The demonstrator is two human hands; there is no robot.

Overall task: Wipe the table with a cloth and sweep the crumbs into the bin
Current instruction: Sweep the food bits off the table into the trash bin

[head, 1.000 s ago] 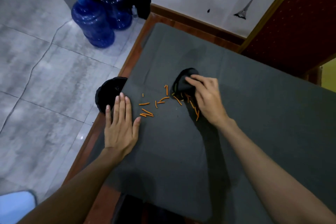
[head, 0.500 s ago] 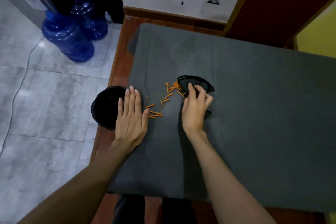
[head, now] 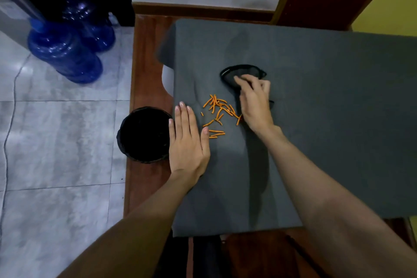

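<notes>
Head view, the only one: the right hand (head: pixel 255 104) is gripping a small black cloth (head: pixel 239 73), fingers curled over its near part, the rest of the cloth sticking out beyond the fingertips. The left hand (head: pixel 188 140) is lying flat and relaxed on the dark grey table cover (head: pixel 316 119), fingers straight and together, grasping nothing. The orange stick-shaped crumbs (head: pixel 217 111) are sitting between the two hands, the densest bunch just left of the right hand, a few strays touching or nearly touching the left thumb tip. The black bin (head: pixel 144 134) is standing just left of the left hand, below the table edge on the floor side, mouth open upward. The wooden table edge (head: pixel 146 63) is showing between cover and floor. Two blue water jugs (head: pixel 65 52) are standing well away beyond the bin. Judgement: the sweep is only starting, since the crumbs are all on the cover. To do it well, the cloth should be pressing flat behind the far-right crumbs and dragging in one low stroke toward the bin, gathering not scattering. The left hand is blocking the path to the bin, so it should be lifting clear or cupping at the edge as a funnel. Risk: crumbs rolling past the rim onto the floor, or the loose cover bunching under the stroke.
</notes>
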